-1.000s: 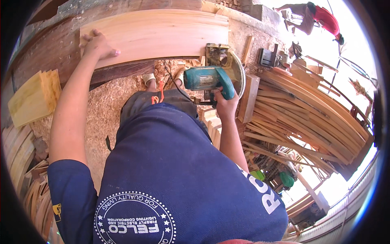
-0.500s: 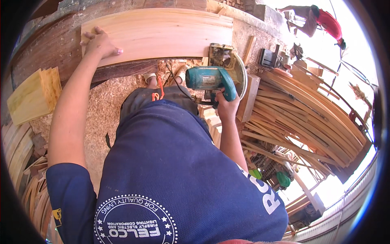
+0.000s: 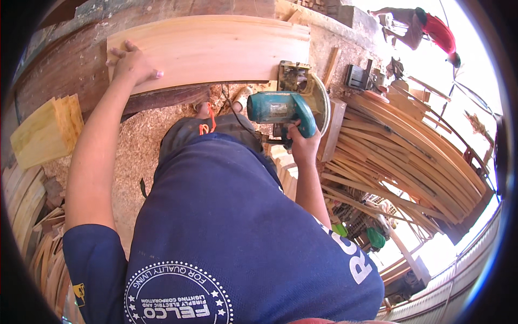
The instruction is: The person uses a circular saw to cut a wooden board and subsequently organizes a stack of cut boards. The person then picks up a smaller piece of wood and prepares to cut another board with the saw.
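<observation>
A wide pale board (image 3: 216, 48) lies flat across the wooden bench (image 3: 59, 86), its right end sticking out past the bench's edge. Fingers spread, my left hand (image 3: 135, 66) presses flat on the board's left end. My right hand (image 3: 304, 141) is wrapped round the rear handle of a teal circular saw (image 3: 278, 108). The saw's base plate (image 3: 294, 71) meets the near edge of the board close to its right end. A dark cord trails from the saw toward my legs. Whether the blade touches the wood is hidden.
Yellowish boards (image 3: 46, 129) are stacked at the left. Long wooden strips (image 3: 404, 151) form a big pile at the right, beside a squared timber (image 3: 331, 129). Wood shavings (image 3: 145, 137) cover the ground. A person in a red shirt (image 3: 438, 32) bends over at the far right.
The board, saw and both hands sit slightly lower in the picture, along with small shifts of the whole view. Both hands keep their places on the board and the saw.
</observation>
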Tool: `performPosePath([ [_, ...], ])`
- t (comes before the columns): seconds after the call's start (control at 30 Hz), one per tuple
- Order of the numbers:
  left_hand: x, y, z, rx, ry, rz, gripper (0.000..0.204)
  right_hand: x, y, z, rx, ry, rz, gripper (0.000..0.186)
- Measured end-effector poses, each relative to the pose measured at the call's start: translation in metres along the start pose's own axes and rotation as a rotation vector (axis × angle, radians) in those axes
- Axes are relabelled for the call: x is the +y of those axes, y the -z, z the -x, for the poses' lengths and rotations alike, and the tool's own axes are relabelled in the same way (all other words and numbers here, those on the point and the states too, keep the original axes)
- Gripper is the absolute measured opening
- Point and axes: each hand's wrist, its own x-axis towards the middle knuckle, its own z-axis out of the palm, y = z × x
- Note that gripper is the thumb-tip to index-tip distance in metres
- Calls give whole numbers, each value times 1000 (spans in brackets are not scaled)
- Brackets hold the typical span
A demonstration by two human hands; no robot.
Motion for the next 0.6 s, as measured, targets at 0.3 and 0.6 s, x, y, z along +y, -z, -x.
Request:
performPosePath([
  [0.3, -4, -9, -7, 13, -59, -17, 138, -19, 2, -3, -25, -17, 53, 8],
  [0.6, -2, -6, -2, 40, 25, 81, 143, -35, 1, -2, -21, -36, 77, 8],
])
